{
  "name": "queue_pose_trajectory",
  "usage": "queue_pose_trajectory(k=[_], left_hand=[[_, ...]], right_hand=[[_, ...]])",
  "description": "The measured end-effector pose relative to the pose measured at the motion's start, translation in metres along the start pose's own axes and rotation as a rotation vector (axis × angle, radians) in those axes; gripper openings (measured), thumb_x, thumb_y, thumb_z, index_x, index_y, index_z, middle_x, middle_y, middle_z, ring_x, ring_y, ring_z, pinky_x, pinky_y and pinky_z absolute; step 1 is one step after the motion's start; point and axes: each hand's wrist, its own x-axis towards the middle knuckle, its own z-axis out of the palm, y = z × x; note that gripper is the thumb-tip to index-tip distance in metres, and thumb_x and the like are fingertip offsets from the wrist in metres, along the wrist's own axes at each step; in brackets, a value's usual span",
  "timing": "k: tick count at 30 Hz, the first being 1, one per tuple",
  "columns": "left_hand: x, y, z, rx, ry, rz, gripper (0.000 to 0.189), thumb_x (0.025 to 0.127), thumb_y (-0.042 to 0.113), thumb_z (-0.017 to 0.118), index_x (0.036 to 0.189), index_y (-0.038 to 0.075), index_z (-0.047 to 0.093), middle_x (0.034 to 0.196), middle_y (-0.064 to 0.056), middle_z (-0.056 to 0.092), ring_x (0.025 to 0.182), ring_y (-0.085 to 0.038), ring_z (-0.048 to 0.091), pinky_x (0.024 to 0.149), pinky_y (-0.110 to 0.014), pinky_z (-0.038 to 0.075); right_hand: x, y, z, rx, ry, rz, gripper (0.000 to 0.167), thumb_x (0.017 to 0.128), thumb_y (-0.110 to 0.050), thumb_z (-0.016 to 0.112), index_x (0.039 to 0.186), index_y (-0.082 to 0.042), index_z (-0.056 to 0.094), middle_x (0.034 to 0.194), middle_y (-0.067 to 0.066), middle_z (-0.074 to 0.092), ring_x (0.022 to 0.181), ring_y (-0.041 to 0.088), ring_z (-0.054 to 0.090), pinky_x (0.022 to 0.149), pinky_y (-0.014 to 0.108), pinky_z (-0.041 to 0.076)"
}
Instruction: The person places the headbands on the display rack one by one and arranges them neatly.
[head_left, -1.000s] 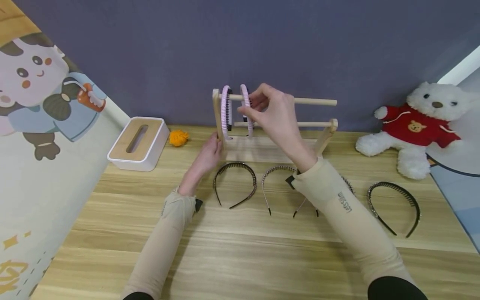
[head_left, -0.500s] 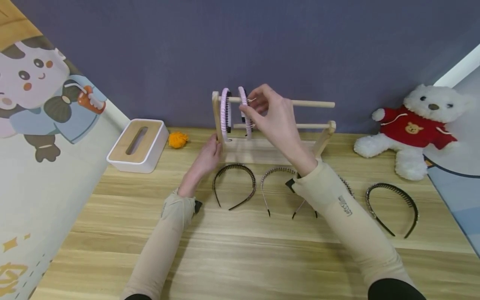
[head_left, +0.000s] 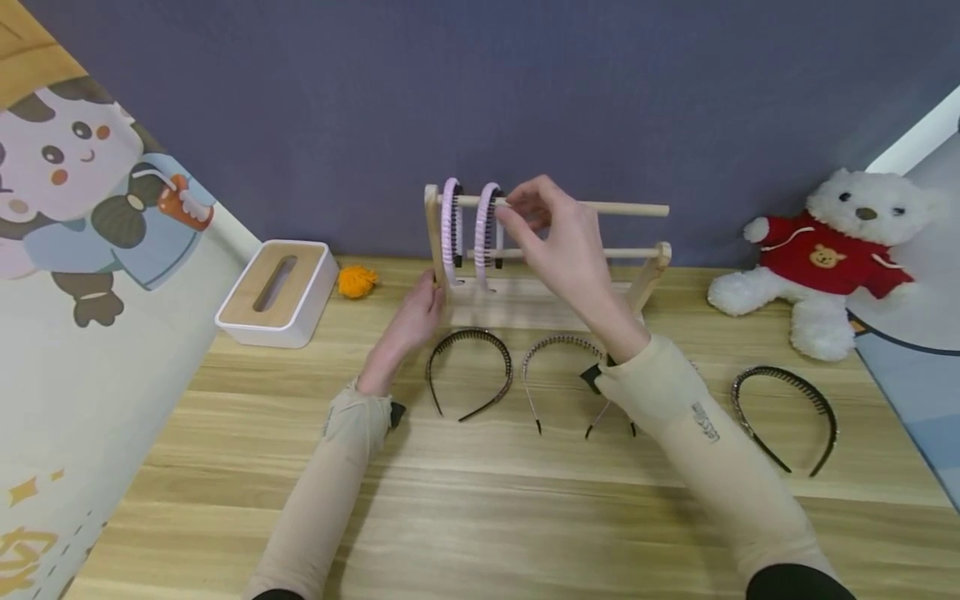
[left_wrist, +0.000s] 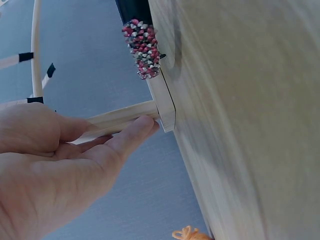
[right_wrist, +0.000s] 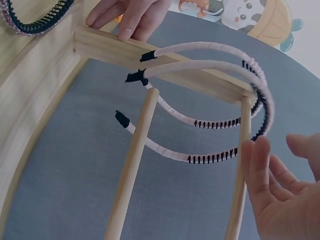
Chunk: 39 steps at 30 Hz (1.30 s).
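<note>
My left hand (head_left: 411, 318) pinches the left upright of a wooden headband rack (head_left: 630, 208); in the left wrist view its thumb and fingers lie on either side of the post (left_wrist: 125, 114). Two pale pink headbands with black teeth hang over the rack's upper rod, one headband (head_left: 447, 225) close to the left upright and another headband (head_left: 482, 233) a little to its right. Just right of that second headband is my right hand (head_left: 570, 250). In the right wrist view its fingers (right_wrist: 257, 165) are at the rod beside the headband, thumb apart, nothing between.
In front of the rack lie a dark headband (head_left: 510, 367), a silvery beaded headband (head_left: 527, 367) partly under the right forearm, and another dark headband (head_left: 828, 408). A tissue box (head_left: 300, 312) and orange pompom (head_left: 357, 282) stand left; a white teddy bear (head_left: 825, 258) sits right.
The second pink headband has settled slightly leftward on the upper rod. My right fingers have loosened from it and drawn a little to the right. My left hand stays at the upright.
</note>
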Motion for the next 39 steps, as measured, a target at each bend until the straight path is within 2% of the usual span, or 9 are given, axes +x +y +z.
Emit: queue_pose_trajectory(k=[10,18,21,22,25,29,33,36,39], left_hand=[[-0.004,0.003,-0.003,-0.007,0.000,-0.025,0.054,0.117,0.026,0.038,0.164,0.001,0.031,0.135,-0.019,0.058,0.123,-0.034,0.058,0.110,-0.055,0.051],[-0.017,0.027,-0.013,-0.030,-0.009,-0.038,0.051,0.116,0.021,0.038,0.162,-0.001,0.034,0.119,-0.018,0.060,0.109,-0.031,0.058,0.104,-0.051,0.053],[-0.015,0.024,-0.011,-0.020,-0.005,-0.025,0.051,0.116,0.020,0.037,0.163,-0.001,0.032,0.121,-0.018,0.060,0.110,-0.031,0.058,0.106,-0.052,0.053],[-0.009,0.013,-0.006,-0.017,0.006,-0.019,0.053,0.116,0.023,0.038,0.164,0.001,0.032,0.123,-0.016,0.061,0.111,-0.029,0.058,0.108,-0.052,0.052],[-0.009,0.015,-0.006,-0.018,0.004,-0.009,0.053,0.116,0.023,0.038,0.164,0.000,0.031,0.121,-0.015,0.060,0.107,-0.027,0.058,0.106,-0.052,0.053],[-0.020,0.045,-0.017,-0.032,-0.018,-0.009,0.050,0.116,0.018,0.037,0.160,-0.006,0.034,0.117,-0.020,0.060,0.100,-0.031,0.059,0.101,-0.052,0.056],[-0.029,0.076,-0.028,-0.043,-0.036,-0.029,0.050,0.116,0.015,0.035,0.159,-0.010,0.032,0.124,-0.027,0.059,0.109,-0.039,0.060,0.107,-0.055,0.053],[-0.021,0.061,-0.022,-0.031,-0.031,-0.031,0.051,0.116,0.016,0.034,0.161,-0.008,0.030,0.122,-0.025,0.059,0.105,-0.038,0.060,0.103,-0.053,0.055],[-0.009,0.030,-0.010,-0.018,-0.011,-0.010,0.052,0.117,0.020,0.035,0.163,-0.003,0.032,0.116,-0.017,0.060,0.096,-0.029,0.058,0.096,-0.049,0.057]], right_hand=[[-0.028,0.002,-0.024,0.041,-0.008,0.002,0.023,0.107,-0.022,0.069,0.123,-0.005,0.073,0.115,0.004,0.077,0.095,0.015,0.074,0.079,0.023,0.059],[-0.048,0.015,-0.049,-0.005,-0.003,0.018,0.024,0.108,-0.019,0.068,0.126,-0.003,0.073,0.115,0.007,0.077,0.097,0.017,0.075,0.076,0.014,0.057],[-0.056,0.022,-0.063,-0.041,0.007,0.029,0.025,0.108,-0.019,0.067,0.127,-0.004,0.073,0.117,0.007,0.077,0.096,0.008,0.075,0.075,0.013,0.056],[-0.059,0.024,-0.067,-0.048,0.009,0.034,0.025,0.108,-0.019,0.067,0.127,-0.005,0.073,0.117,0.007,0.077,0.096,0.004,0.074,0.075,0.012,0.055],[-0.065,0.028,-0.080,-0.060,0.014,0.051,0.023,0.108,-0.018,0.068,0.127,-0.006,0.074,0.117,0.009,0.077,0.094,-0.005,0.071,0.076,0.011,0.055],[-0.074,0.034,-0.095,-0.078,0.027,0.068,0.023,0.107,-0.015,0.069,0.127,-0.004,0.074,0.118,0.012,0.077,0.093,-0.010,0.069,0.078,0.008,0.053],[-0.084,0.044,-0.107,-0.122,0.019,0.094,0.024,0.106,-0.013,0.069,0.129,-0.004,0.072,0.120,0.014,0.076,0.094,-0.015,0.065,0.078,0.006,0.050],[-0.090,0.054,-0.116,-0.169,0.004,0.116,0.026,0.106,-0.012,0.070,0.130,-0.004,0.072,0.122,0.016,0.075,0.095,-0.018,0.061,0.079,0.004,0.048],[-0.097,0.064,-0.127,-0.228,-0.004,0.139,0.028,0.105,-0.012,0.071,0.132,-0.002,0.071,0.123,0.018,0.075,0.096,-0.021,0.056,0.079,0.002,0.044]])
